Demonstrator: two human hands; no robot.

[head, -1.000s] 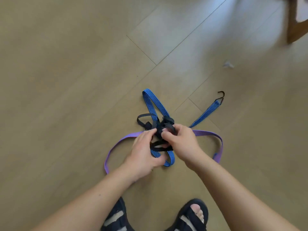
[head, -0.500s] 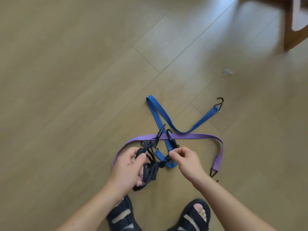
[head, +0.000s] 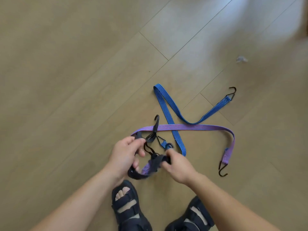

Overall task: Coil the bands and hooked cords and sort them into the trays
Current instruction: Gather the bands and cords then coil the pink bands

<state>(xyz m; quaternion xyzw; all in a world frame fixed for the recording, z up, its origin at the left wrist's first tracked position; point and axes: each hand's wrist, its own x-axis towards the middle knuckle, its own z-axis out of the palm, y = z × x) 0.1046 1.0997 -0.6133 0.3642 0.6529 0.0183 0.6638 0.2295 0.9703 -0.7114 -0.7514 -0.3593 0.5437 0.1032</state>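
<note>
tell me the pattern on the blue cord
Thin pale lengthwise stripes along the blue cord, clearest in the head view.

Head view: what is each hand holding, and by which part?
Both hold the black band. The left hand has its grip on the band's looped left part, and the right hand pinches its right end.

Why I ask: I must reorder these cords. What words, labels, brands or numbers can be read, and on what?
No text is legible.
On the purple cord, floor end at the right: faint marks, too blurred to read.
On its other end, between the left hand and right hand gripping the black cord: pale marks, too blurred to read.
On the blue cord: no text visible.
</note>
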